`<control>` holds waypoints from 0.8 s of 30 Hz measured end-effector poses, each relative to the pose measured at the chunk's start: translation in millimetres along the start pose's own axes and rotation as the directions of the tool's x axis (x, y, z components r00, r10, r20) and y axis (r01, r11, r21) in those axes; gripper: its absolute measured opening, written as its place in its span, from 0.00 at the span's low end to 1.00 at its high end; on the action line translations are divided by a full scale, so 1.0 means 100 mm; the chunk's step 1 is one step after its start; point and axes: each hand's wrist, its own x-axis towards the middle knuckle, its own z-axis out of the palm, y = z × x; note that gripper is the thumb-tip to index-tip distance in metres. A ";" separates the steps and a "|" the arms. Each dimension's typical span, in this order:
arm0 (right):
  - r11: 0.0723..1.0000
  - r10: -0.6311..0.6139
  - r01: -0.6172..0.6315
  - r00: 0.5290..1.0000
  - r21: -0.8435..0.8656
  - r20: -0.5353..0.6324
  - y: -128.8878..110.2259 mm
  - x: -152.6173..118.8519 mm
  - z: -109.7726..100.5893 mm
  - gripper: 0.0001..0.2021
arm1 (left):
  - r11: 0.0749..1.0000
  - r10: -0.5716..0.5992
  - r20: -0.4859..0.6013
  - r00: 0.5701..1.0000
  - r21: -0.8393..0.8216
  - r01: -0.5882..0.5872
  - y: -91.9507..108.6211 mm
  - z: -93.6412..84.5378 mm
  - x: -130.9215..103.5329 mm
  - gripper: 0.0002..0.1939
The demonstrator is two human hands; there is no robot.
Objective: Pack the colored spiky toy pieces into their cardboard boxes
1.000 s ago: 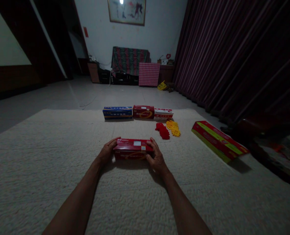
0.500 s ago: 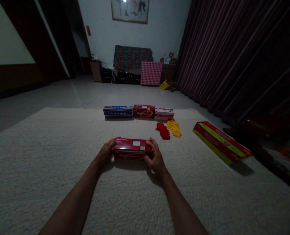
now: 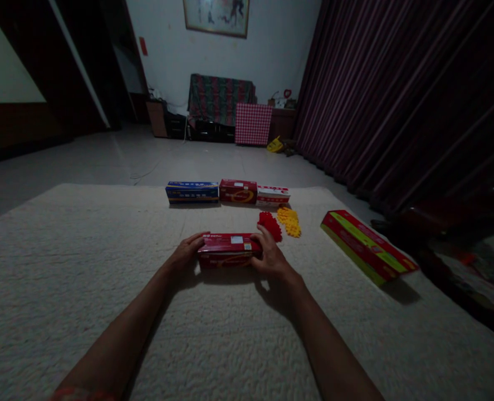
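A red box lies lengthwise across the pale quilted cover, between my two hands. My left hand grips its left end, fingers over the top edge. At the right end, my right hand holds the box with thumb in front and fingers at the top. Just beyond the right hand lies a red knobbly piece, partly hidden by the fingers, and beside it a yellow one. Farther back, a blue box, a second red box and a white-and-red box stand in a row.
A long red and yellow-green box lies at an angle on the right. Beyond the cover are the tiled floor, a checked cloth and a low cabinet. Dark curtains hang along the right side.
The held red box and both hands have shifted slightly right relative to the cover, the right hand now overlapping the red knobbly piece. The camera view has turned a little.
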 end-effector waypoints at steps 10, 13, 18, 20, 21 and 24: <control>0.969 -0.020 0.138 0.874 -0.207 0.486 -0.60 0.46 -0.18 0.21 | 0.994 0.064 -0.118 0.991 0.093 -0.053 0.07 -0.19 0.39 0.31; 0.965 -0.003 0.143 0.843 -0.219 0.538 -0.65 0.53 -0.20 0.20 | 0.996 0.082 -0.275 0.958 0.063 -0.067 -0.04 -0.15 0.46 0.29; 0.944 0.011 0.183 0.813 -0.274 0.582 -0.75 0.62 -0.23 0.21 | 0.994 0.107 -0.367 0.924 0.059 -0.092 -0.19 -0.22 0.50 0.25; 0.948 0.020 0.172 0.807 -0.267 0.591 -0.76 0.65 -0.22 0.21 | 0.995 0.101 -0.374 0.922 0.052 -0.087 -0.20 -0.26 0.50 0.24; 0.951 0.018 0.169 0.805 -0.257 0.593 -0.76 0.67 -0.21 0.21 | 0.995 0.096 -0.382 0.919 0.043 -0.086 -0.20 -0.27 0.50 0.24; 0.960 0.000 0.167 0.805 -0.226 0.594 -0.73 0.70 -0.19 0.24 | 0.996 0.084 -0.417 0.905 -0.003 -0.094 -0.18 -0.27 0.51 0.23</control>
